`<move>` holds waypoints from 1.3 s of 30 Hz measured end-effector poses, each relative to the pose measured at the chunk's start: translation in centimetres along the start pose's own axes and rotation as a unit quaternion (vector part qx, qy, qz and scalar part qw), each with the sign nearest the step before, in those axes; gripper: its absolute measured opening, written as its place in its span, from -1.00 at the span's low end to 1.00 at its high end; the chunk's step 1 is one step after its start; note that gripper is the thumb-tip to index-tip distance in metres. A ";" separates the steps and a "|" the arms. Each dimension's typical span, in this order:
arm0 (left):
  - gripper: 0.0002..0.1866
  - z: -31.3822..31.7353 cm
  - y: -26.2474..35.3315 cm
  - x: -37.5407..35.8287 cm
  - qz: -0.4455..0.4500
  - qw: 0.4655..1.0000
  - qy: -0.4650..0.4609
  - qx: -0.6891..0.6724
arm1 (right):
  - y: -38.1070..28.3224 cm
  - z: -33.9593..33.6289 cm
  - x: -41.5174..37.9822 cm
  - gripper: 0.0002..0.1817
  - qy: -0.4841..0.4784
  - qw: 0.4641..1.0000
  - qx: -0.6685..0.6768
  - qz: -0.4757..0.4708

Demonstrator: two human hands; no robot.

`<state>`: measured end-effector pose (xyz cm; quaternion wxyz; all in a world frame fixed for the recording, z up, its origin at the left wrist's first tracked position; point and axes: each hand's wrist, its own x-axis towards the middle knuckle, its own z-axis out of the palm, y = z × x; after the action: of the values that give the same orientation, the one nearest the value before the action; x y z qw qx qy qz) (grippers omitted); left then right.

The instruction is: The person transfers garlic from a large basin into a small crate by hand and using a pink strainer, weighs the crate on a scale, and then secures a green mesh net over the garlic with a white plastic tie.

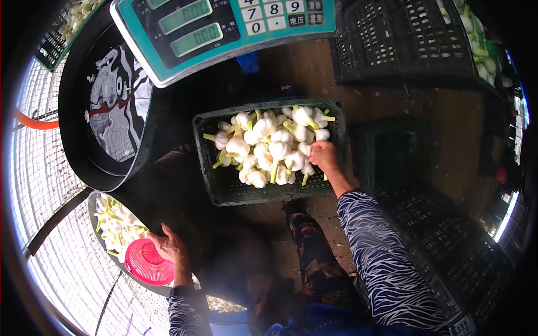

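My right grip [325, 155] touches garlic [278, 150] in the crate [252, 200], left grip [170, 246] the basket [148, 264] left of it. Holding? Can't tell!

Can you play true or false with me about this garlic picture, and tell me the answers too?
1. The right hand is at the crate of garlic. True.
2. The left hand is at the crate too. False: it is by a pinkish-red basket.
3. The garlic is purple. False: it looks mostly white, with green stems.
4. The scale's lowest screen says 0.00. True.
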<state>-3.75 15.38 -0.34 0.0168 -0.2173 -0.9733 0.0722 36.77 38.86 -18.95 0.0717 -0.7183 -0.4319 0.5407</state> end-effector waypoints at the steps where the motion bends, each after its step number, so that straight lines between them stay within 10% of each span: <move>1: -0.29 -0.4 0.4 0.0 -0.005 1.000 -0.012 -0.012 | -0.1 -0.5 -0.5 -0.87 0.000 1.000 -0.001 0.000; 4: -0.29 -0.3 0.4 -0.1 -0.003 1.000 -0.015 -0.019 | -2.7 -2.9 -4.4 -0.92 0.078 0.944 0.304 0.100; 8: -0.28 -1.1 1.0 -0.3 -0.004 0.999 -0.020 -0.034 | -1.2 -7.8 -9.6 -0.95 -0.090 0.915 0.382 0.091; 18: -0.23 -1.4 0.6 -0.1 -0.008 0.996 -0.067 -0.058 | 0.3 -5.3 -13.1 -0.90 -0.064 0.902 0.406 0.136; 21: -0.22 -1.7 1.1 -0.1 -0.018 0.995 -0.086 -0.047 | -0.7 -1.9 -12.1 -0.93 -0.107 0.969 0.023 0.221; 25: -0.20 -2.2 0.9 -0.1 -0.013 0.992 -0.102 -0.072 | -2.8 -3.8 -13.9 -0.91 -0.207 0.926 0.295 0.109; 30: -0.20 -1.7 0.1 0.0 -0.009 0.989 -0.117 -0.090 | 4.7 -8.0 -21.2 -0.95 -0.235 0.883 0.358 0.193; 31: -0.26 0.5 -1.6 0.2 0.027 0.992 -0.060 -0.106 | 15.8 -8.6 -22.1 -0.92 -0.416 0.905 0.079 -0.036; 32: -0.31 1.8 -2.4 0.4 0.060 0.991 0.000 -0.123 | 15.1 -9.0 -27.3 -0.86 -0.292 0.902 -0.293 -0.124; 33: -0.31 1.5 -2.3 1.4 0.060 0.990 0.002 -0.125 | 14.2 -9.4 -32.6 -0.78 -0.174 0.745 -0.631 -0.127; 34: -0.37 0.4 -2.0 2.9 -0.003 0.946 -0.132 -0.295 | 17.9 -11.5 -31.1 -0.73 -0.410 0.623 -0.666 0.002; 35: -0.43 -0.9 -2.0 3.7 -0.075 0.854 -0.256 -0.447 | 17.7 -11.1 -30.2 -0.73 -0.417 0.617 -0.667 -0.002; 37: -0.53 -1.0 -0.5 4.3 -0.132 0.873 -0.215 -0.418 | 13.2 -10.0 -27.4 -0.73 -0.138 0.867 -0.479 -0.015; 39: -0.58 0.2 0.7 4.8 -0.182 0.905 -0.164 -0.348 | 6.5 -8.0 -22.8 -0.81 -0.002 0.923 -0.372 -0.093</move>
<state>-7.86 18.00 -0.61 -0.2068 -0.0137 -0.9483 -0.2403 46.05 21.88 -3.15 -0.1513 -0.6489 -0.6672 0.3331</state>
